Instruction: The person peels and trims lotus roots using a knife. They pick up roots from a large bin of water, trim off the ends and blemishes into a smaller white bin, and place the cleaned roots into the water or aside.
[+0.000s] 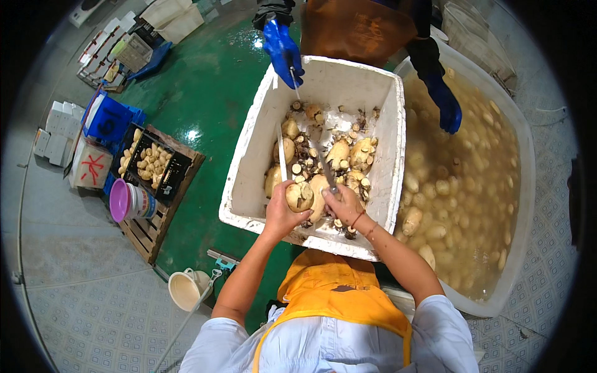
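My left hand (279, 212) grips a pale, round-ended lotus root segment (299, 197) over the near part of a white foam box (240, 219). In my right hand (347, 206) is a knife (328, 169), its blade pointing away from me and slightly blurred. Between my hands shows another long pale root piece (319, 196); whether I touch it cannot be told. Below, several lotus roots (338, 154) and small cut-off ends (296, 169) with dark, muddy joints lie on the box floor. A narrow white strip (281, 154) runs along the left inside of the box.
Across the box, a co-worker's blue-gloved hand (284, 53) holds a thin blade; their other glove (447, 109) hangs over a tub (524, 186) of murky water and roots. Left stand a pallet (154, 233), a black crate (179, 170) of roots, and a cream bucket (184, 291).
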A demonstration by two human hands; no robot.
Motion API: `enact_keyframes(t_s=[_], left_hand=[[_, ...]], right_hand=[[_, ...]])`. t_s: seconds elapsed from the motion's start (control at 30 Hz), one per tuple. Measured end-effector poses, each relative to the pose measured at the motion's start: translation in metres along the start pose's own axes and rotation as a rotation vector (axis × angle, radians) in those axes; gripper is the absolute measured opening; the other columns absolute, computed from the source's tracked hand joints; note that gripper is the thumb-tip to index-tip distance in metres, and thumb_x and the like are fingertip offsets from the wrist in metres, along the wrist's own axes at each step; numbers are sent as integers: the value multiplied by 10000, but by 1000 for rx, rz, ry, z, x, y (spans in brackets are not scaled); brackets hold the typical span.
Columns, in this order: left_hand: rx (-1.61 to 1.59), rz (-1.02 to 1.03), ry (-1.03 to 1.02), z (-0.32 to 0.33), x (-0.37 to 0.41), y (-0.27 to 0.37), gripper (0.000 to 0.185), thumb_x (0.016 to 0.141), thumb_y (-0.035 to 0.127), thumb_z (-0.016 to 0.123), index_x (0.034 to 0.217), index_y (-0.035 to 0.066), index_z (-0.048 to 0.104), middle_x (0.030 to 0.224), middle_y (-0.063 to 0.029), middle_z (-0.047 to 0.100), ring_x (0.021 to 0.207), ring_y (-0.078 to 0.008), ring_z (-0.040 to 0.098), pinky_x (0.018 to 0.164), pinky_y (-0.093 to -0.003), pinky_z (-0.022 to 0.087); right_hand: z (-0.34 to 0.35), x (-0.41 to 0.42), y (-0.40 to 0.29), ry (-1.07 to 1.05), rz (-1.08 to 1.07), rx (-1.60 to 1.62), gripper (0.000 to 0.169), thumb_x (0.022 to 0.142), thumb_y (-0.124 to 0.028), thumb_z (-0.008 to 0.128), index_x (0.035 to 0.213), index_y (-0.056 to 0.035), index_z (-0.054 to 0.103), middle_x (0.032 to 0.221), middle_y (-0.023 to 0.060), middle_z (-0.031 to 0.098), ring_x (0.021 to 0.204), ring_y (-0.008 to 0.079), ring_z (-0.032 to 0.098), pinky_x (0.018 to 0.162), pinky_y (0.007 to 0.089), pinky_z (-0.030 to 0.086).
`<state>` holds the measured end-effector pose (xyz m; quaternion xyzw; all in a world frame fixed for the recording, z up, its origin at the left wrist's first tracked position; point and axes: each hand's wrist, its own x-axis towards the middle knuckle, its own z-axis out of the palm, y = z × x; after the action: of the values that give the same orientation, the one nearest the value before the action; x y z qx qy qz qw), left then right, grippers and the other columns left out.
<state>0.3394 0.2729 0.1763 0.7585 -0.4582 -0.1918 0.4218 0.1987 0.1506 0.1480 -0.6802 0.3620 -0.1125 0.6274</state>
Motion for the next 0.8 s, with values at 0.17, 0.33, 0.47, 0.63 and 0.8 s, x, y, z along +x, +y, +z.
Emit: enact_keyframes(t_s=[0.17, 0.33, 0.47, 0.63, 0.8], left_hand=[[168, -96, 52, 12, -1, 10, 719, 542, 220, 782, 1111, 4, 400, 1038, -178, 489, 941, -324, 520, 804, -369, 435], [-7, -119, -112, 24, 0, 15, 768, 554, 234, 778, 1157, -18, 374, 1074, -196, 472, 999, -301, 499, 830, -353, 421], [-693, -371, -358, 4, -1, 3, 839, 574, 287, 786, 1219, -26, 350, 1177, -159, 436, 1091, -257, 441, 924, -332, 359], [-1105, -331, -834, -10, 15, 0, 914, 606, 348, 759, 1301, -7, 283, 1241, -113, 408, 1128, -190, 417, 952, -295, 329], [-902, -405, -746, -7, 20, -1, 804, 602, 272, 769, 1243, -6, 370, 1088, -70, 529, 994, -154, 511, 865, -282, 405]], right_hand=[[3, -31, -11, 102, -244, -365, 379, 776, -389, 571, 853, -18, 551, 680, 170, 579, 649, 299, 584, 579, 357, 451], [10, -9, 10, 116, -172, -45, 505, 726, -451, 641, 956, -14, 530, 689, 87, 584, 650, 214, 579, 606, 322, 459], [-10, -19, 6, -170, -9, 355, 488, 715, -328, 700, 1037, -20, 500, 806, 33, 571, 688, 108, 547, 580, 229, 453], [-21, -24, -20, -414, -100, 525, 519, 714, -281, 715, 1095, -17, 480, 903, 41, 557, 734, 77, 542, 583, 186, 449], [-43, -5, -7, -144, -485, -331, 420, 709, -241, 693, 1033, -33, 527, 917, 72, 603, 740, 180, 592, 644, 291, 473]])
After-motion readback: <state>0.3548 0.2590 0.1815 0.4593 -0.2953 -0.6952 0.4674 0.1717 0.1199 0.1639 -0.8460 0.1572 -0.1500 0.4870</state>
